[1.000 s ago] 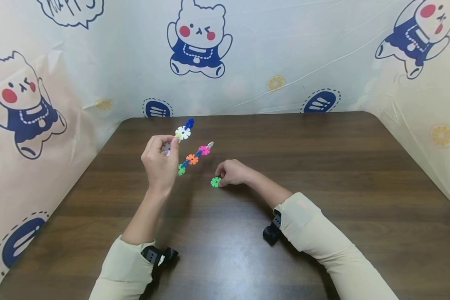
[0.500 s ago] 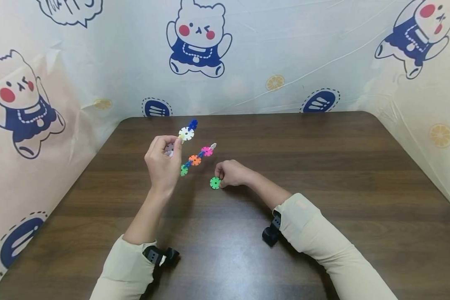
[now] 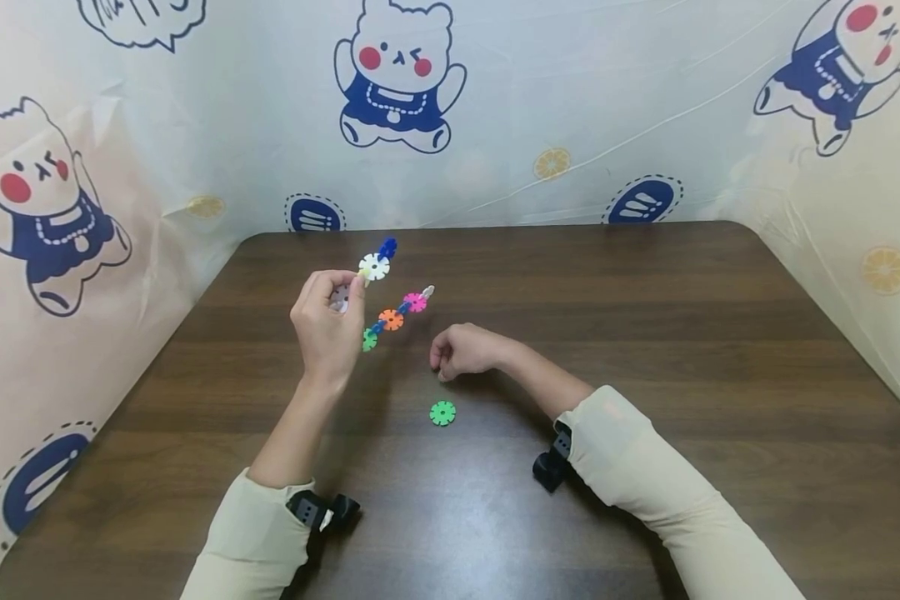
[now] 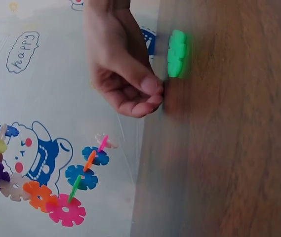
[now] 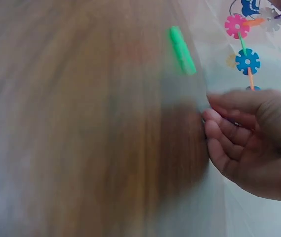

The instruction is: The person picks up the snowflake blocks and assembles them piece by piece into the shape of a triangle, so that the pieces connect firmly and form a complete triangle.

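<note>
My left hand (image 3: pixel 328 325) pinches a V-shaped chain of linked plastic snowflake discs and holds it up over the table. In the head view a white disc (image 3: pixel 374 267) and a blue disc (image 3: pixel 387 247) stick out beyond its fingertips. The other branch, with an orange disc (image 3: pixel 392 320) and a pink disc (image 3: pixel 416 302), shows right of the hand; the hand hides part of the chain. A loose green snowflake disc (image 3: pixel 442 413) lies on the table. Just beyond it, my right hand (image 3: pixel 468 348) rests low with loosely curled fingers and nothing in them.
The brown wooden table (image 3: pixel 645 358) spreads under both hands. A pale curtain (image 3: pixel 540 92) printed with cartoon bears hangs along its back and sides. A black camera (image 3: pixel 322 508) sits on the left wrist, another camera (image 3: pixel 552 461) on the right.
My right hand has let go of the green snowflake disc, which now lies nearer the front of the table. The left hand and chain have shifted slightly right.
</note>
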